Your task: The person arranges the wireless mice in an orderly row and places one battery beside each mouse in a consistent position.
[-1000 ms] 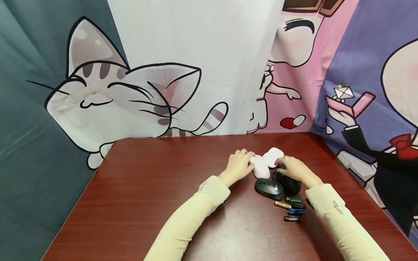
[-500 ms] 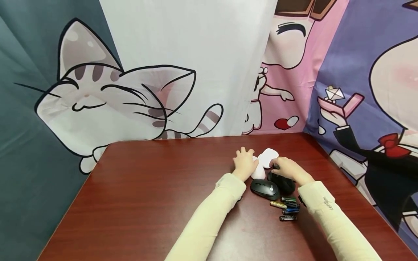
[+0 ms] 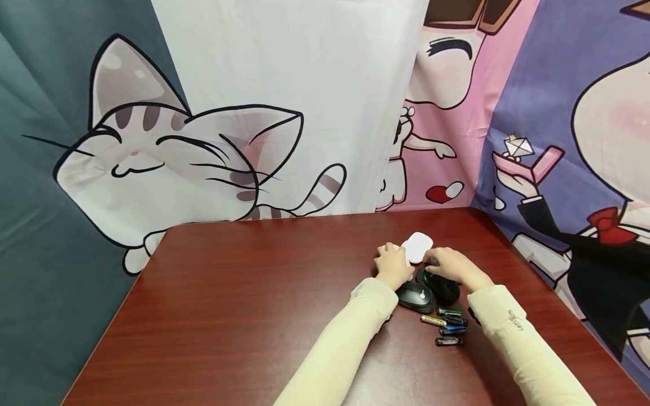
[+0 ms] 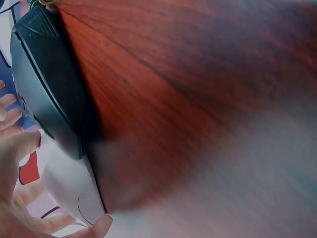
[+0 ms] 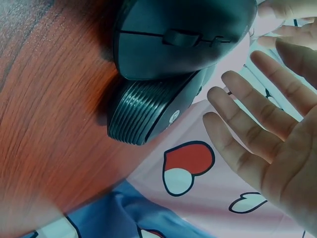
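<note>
Counted on the tabletop [image 3: 228,316]: two white mice, one in plain sight [image 3: 417,247] and one mostly covered by the left of two hands [image 3: 393,265], plus two black mice, one flat [image 3: 416,296] and one ribbed [image 3: 443,287] under the right hand [image 3: 447,263]. About five batteries [image 3: 447,327] in a loose cluster; exact number hard to read.

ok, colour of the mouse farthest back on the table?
White mouse, clearest in the head view, between both hands.

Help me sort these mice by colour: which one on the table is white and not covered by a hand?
The white mouse farthest from the person, lying between both hands; the other uncovered mice are black.
</note>
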The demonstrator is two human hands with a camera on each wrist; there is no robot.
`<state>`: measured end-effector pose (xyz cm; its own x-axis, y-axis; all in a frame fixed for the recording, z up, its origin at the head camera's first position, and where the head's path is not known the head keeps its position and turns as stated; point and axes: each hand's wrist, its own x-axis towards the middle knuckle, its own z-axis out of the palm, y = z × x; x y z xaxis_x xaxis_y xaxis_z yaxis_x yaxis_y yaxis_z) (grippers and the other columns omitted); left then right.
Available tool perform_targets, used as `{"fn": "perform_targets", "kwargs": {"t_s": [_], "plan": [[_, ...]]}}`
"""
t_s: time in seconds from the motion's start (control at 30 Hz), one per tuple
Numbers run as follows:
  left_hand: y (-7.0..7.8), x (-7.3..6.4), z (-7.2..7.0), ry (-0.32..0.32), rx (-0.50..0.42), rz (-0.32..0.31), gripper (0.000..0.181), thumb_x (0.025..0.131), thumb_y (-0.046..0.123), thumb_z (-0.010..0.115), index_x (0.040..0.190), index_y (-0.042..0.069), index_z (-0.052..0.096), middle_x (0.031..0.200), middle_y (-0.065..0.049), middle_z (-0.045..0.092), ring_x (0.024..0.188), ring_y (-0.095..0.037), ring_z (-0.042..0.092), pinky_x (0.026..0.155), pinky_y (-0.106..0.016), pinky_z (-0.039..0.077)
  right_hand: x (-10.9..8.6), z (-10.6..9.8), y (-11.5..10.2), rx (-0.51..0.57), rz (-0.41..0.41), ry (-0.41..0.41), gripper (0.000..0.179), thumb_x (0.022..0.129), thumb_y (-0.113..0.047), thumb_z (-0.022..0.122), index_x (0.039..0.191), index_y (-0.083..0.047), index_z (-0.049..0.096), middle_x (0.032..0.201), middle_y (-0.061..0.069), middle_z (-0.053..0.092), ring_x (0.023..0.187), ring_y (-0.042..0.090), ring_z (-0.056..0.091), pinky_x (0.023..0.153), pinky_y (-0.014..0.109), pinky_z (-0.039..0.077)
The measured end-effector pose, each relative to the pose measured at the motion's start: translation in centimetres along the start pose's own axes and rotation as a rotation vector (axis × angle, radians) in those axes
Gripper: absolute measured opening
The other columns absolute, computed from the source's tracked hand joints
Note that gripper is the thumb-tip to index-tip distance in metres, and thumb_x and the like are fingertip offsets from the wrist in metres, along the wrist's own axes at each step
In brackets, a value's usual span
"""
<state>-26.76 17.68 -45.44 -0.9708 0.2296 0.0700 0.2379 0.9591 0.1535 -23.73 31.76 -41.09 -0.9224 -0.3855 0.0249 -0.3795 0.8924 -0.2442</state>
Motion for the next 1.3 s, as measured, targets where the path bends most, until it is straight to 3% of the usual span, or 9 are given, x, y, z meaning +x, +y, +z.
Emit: {"fn": "perform_targets", "kwargs": {"t_s": [0.27,0.4,0.7,0.87,1.0,1.13,1.3], "plan": [[0.5,0.2,0.0,-0.018,-0.010,-0.065,0.056,0.076,0.060,0.067,0.123,0.032,0.059,0.121,-0.003,0.050,0.106,-0.024,0.048,0.067,-0.030,0.051,0.0,-0.1,-0.1,0.004,0.022,-0.005,0.011,0.079,-0.007,0.067,0.089,-0.001,0.067,0.072,0.005,0.061,0.065,0.015,0.052,0.061,0.035,0.046],[0.8,0.7,-0.1,-0.030,-0.012,-0.097,0.057,0.076,0.060,0.067,0.123,0.028,0.059,0.120,-0.004,0.051,0.106,-0.025,0.049,0.063,-0.028,0.051,0.0,-0.1,0.1,0.004,0.015,0.000,0.012,0.079,-0.007,0.068,0.089,-0.001,0.067,0.074,0.006,0.063,0.067,0.018,0.055,0.064,0.038,0.048],[0.9,1.0,0.3,0.000,0.070,-0.085,0.060,0.072,0.059,0.070,0.118,0.022,0.060,0.116,-0.003,0.054,0.104,-0.021,0.051,0.070,-0.025,0.046,-0.2,-0.3,-0.1,0.003,0.034,0.011,0.013,0.080,-0.008,0.067,0.090,0.000,0.067,0.074,0.006,0.062,0.066,0.016,0.054,0.063,0.037,0.046],[0.8,0.6,-0.1,-0.022,0.088,-0.105,0.060,0.066,0.059,0.076,0.113,0.023,0.062,0.114,-0.002,0.055,0.099,-0.022,0.051,0.061,-0.025,0.046,-0.1,0.0,-0.5,0.002,0.018,0.013,0.013,0.079,-0.007,0.068,0.090,0.000,0.067,0.072,0.007,0.061,0.065,0.016,0.052,0.062,0.035,0.045],[0.3,0.5,-0.3,-0.057,0.120,-0.116,0.063,0.069,0.058,0.074,0.120,0.024,0.058,0.122,-0.004,0.053,0.106,-0.027,0.052,0.060,-0.028,0.049,0.2,0.2,-0.7,0.001,0.015,0.015,0.013,0.079,-0.007,0.068,0.090,0.000,0.067,0.071,0.006,0.059,0.064,0.016,0.051,0.062,0.034,0.044],[0.3,0.6,-0.5,-0.061,0.102,-0.110,0.064,0.073,0.055,0.071,0.127,0.026,0.054,0.130,-0.008,0.051,0.108,-0.030,0.054,0.064,-0.031,0.051,0.1,0.0,-0.5,-0.010,0.036,0.009,0.014,0.080,-0.007,0.068,0.091,0.001,0.066,0.071,0.006,0.059,0.064,0.016,0.050,0.062,0.034,0.044],[0.3,0.9,-0.3,-0.053,0.041,-0.113,0.056,0.074,0.050,0.074,0.123,0.028,0.058,0.130,-0.012,0.054,0.100,-0.027,0.058,0.055,-0.031,0.050,-0.3,-0.1,-0.4,-0.004,0.060,-0.018,0.015,0.081,-0.008,0.067,0.093,0.001,0.066,0.073,0.006,0.059,0.065,0.016,0.051,0.062,0.034,0.045]]}}
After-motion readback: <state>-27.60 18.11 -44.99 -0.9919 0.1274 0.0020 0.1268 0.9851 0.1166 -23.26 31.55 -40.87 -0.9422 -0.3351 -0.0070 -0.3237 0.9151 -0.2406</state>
